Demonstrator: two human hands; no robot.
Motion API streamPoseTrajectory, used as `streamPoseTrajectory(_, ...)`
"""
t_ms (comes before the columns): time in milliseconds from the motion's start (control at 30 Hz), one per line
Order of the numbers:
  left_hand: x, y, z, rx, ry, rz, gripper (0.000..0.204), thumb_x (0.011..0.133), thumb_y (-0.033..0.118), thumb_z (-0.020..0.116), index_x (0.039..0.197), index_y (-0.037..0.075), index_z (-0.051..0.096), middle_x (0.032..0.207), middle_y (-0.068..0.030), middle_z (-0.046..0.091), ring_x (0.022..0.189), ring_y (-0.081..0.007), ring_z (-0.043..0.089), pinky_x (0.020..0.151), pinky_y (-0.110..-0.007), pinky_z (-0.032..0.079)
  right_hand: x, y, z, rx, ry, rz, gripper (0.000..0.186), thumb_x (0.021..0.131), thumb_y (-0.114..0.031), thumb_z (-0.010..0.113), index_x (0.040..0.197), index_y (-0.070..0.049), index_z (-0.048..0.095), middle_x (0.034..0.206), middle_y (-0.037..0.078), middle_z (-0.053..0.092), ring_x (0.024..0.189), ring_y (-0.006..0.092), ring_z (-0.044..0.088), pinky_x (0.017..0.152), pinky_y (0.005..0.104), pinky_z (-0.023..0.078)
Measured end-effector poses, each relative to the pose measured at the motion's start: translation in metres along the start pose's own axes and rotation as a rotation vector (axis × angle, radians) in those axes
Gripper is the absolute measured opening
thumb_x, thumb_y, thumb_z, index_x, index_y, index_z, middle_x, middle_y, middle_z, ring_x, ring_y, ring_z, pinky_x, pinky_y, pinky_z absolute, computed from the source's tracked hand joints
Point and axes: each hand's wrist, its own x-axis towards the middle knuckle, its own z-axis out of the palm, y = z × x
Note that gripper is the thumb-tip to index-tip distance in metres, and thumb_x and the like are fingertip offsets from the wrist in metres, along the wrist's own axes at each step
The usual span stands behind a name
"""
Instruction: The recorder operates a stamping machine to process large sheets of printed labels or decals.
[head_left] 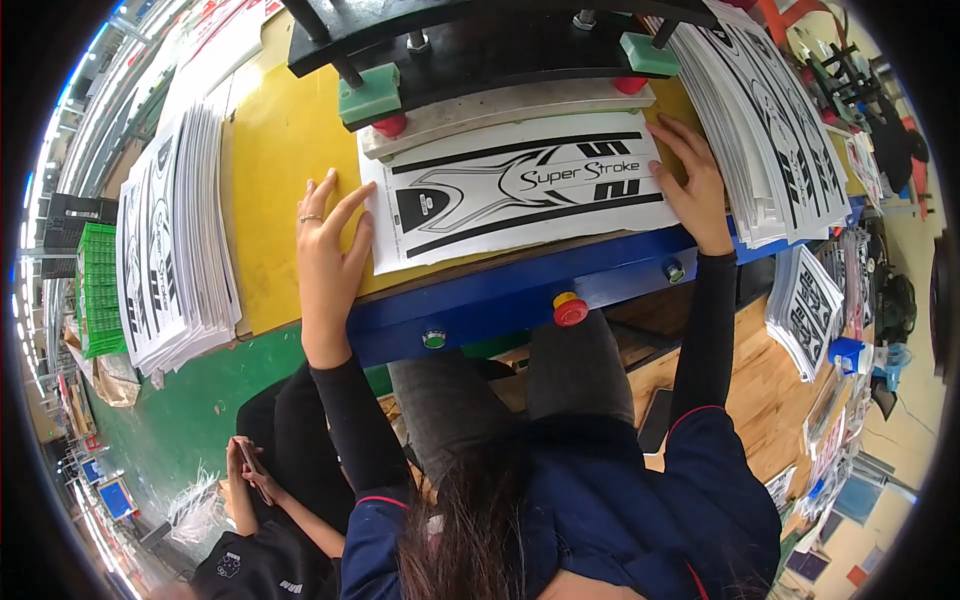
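A white sheet printed with black bands and curved shapes [490,205] lies on the yellow press bed [275,190]. Its far edge reaches up to the pale metal bar [510,115] under the black press head [500,65]. My left hand [333,245] rests at the sheet's left edge, fingers spread and a ring on one of them. At the opposite end, my right hand [697,185] has its fingertips on the sheet's right edge, fingers apart. Neither hand grasps anything. The sheet lies nearly flat between them, its near edge slightly wavy.
Tall stacks of printed sheets stand left [175,235] and right [770,140]. The blue front panel [500,310] carries a red mushroom button [570,309] and two green buttons. Another person [285,490] sits at lower left with a phone. A green crate [98,290] stands beyond the left stack.
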Motion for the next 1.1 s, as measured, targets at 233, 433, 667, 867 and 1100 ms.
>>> streamPoseTrajectory(233, -0.001, 0.000, -0.001, 0.005, 0.002, 0.011, 0.030, 0.089, 0.012, 0.064, 0.118, 0.015, 0.070, 0.139, -0.0232, 0.052, 0.135, -0.0450, 0.041, 0.114, -0.048, 0.031, -0.001, -0.001, 0.001, 0.014, -0.003, -0.001, 0.045, 0.082, -0.013, 0.066, 0.127, -0.011, 0.064, 0.135, 0.014, 0.057, 0.126, 0.0355, 0.052, 0.108, 0.0411, 0.039)
streamPoseTrajectory(433, -0.002, -0.001, -0.006, 0.010, -0.017, 0.005, 0.031, 0.088, 0.012, 0.064, 0.119, 0.015, 0.069, 0.138, -0.0235, 0.052, 0.134, -0.0449, 0.042, 0.113, -0.048, 0.032, -0.003, -0.006, 0.002, 0.017, 0.017, -0.004, 0.044, 0.082, -0.014, 0.066, 0.126, -0.011, 0.064, 0.134, 0.015, 0.058, 0.124, 0.0357, 0.053, 0.107, 0.0415, 0.039)
streamPoseTrajectory(667, 0.003, -0.002, 0.005, -0.037, -0.040, 0.038, 0.034, 0.090, 0.013, 0.063, 0.123, 0.018, 0.067, 0.141, -0.0237, 0.049, 0.135, -0.0458, 0.040, 0.112, -0.048, 0.034, -0.003, 0.006, -0.007, 0.066, -0.011, 0.045, 0.042, 0.087, -0.008, 0.056, 0.129, -0.006, 0.060, 0.137, 0.017, 0.055, 0.129, 0.0348, 0.049, 0.110, 0.0395, 0.035)
streamPoseTrajectory(867, 0.003, -0.017, -0.010, 0.034, 0.025, 0.113, 0.039, 0.086, 0.010, 0.060, 0.124, 0.016, 0.068, 0.140, -0.0276, 0.049, 0.134, -0.0462, 0.042, 0.114, -0.050, 0.032, 0.013, -0.001, -0.001, 0.153, 0.051, 0.044, 0.042, 0.089, -0.010, 0.058, 0.131, -0.004, 0.058, 0.134, 0.016, 0.058, 0.128, 0.0330, 0.052, 0.109, 0.0380, 0.037)
streamPoseTrajectory(1100, -0.015, -0.032, 0.011, 0.037, 0.129, 0.192, 0.043, 0.079, 0.012, 0.062, 0.120, 0.019, 0.070, 0.133, -0.0283, 0.055, 0.126, -0.0469, 0.050, 0.109, -0.051, 0.039, -0.014, 0.025, 0.013, 0.233, -0.036, 0.122, 0.042, 0.093, -0.011, 0.055, 0.134, -0.003, 0.055, 0.137, 0.016, 0.056, 0.131, 0.0329, 0.049, 0.112, 0.0391, 0.033)
